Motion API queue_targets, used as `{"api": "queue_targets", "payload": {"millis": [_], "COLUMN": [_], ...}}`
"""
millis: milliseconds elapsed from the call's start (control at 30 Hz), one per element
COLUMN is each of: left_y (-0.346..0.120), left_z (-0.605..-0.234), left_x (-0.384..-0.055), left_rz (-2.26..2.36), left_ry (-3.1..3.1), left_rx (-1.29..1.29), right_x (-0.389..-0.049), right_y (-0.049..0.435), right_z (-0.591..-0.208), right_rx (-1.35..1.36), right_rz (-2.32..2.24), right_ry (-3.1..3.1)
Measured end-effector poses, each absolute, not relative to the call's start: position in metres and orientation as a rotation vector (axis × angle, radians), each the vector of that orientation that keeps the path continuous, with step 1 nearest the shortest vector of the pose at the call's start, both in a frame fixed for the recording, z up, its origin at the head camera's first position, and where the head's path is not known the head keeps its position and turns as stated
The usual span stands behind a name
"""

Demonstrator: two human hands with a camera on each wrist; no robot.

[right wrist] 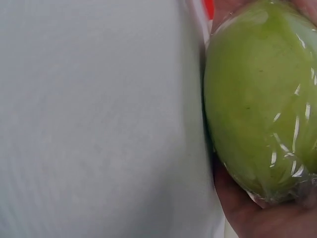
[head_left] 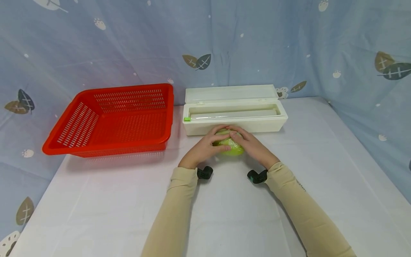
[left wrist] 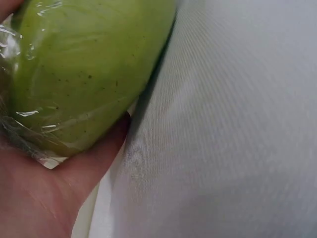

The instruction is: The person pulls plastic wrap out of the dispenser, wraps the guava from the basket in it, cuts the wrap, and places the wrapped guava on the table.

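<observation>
A smooth green mango (head_left: pixel 236 149), covered in clear cling film (right wrist: pixel 292 158), sits low on the white tabletop between both hands. My left hand (head_left: pixel 204 147) curls round its left side, thumb across the near face. From the right, my right hand (head_left: pixel 254 147) grips it, with its fingers over the top close to those of the left. In the left wrist view the film gathers in wrinkles by the palm (left wrist: pixel 34 198). Bunched film also shows near the right palm in the right wrist view. Just behind the hands stands a white cling film box (head_left: pixel 236 126), lid raised.
Inside the box lies a white roll (head_left: pixel 237 114), with a green slider (head_left: pixel 187 119) at the front rim's left end. A red slotted basket (head_left: pixel 120 145) stands at the left. A blue patterned curtain (head_left: pixel 244 46) hangs behind the white-covered table (head_left: pixel 122 210).
</observation>
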State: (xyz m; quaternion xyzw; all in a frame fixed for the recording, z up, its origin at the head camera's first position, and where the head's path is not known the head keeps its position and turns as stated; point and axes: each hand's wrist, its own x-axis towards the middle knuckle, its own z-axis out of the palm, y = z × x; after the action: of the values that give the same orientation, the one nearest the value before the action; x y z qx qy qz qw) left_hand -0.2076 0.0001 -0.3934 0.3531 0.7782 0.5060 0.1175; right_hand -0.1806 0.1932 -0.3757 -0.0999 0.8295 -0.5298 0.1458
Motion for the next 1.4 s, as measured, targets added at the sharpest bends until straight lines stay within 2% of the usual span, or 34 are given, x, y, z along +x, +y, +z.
{"api": "queue_targets", "payload": {"millis": [267, 400, 800, 1400], "left_y": [0.002, 0.003, 0.002, 0.004], "left_z": [-0.405, -0.399, -0.385, -0.382], "left_x": [-0.215, -0.212, -0.206, -0.204], "left_rz": [1.506, 1.530, 1.562, 1.424], "left_ry": [2.277, 2.258, 2.178, 2.288], "left_rx": [1.003, 1.029, 0.948, 1.118], "right_x": [-0.197, -0.199, -0.200, -0.201], "right_y": [0.200, 0.201, 0.202, 0.208], "right_z": [-0.406, -0.408, -0.407, -0.406], "right_rx": [-0.610, -0.704, -0.702, -0.687], "right_rz": [-1.428, -1.359, -1.310, -1.298], "right_ry": [2.611, 2.661, 2.641, 2.614]}}
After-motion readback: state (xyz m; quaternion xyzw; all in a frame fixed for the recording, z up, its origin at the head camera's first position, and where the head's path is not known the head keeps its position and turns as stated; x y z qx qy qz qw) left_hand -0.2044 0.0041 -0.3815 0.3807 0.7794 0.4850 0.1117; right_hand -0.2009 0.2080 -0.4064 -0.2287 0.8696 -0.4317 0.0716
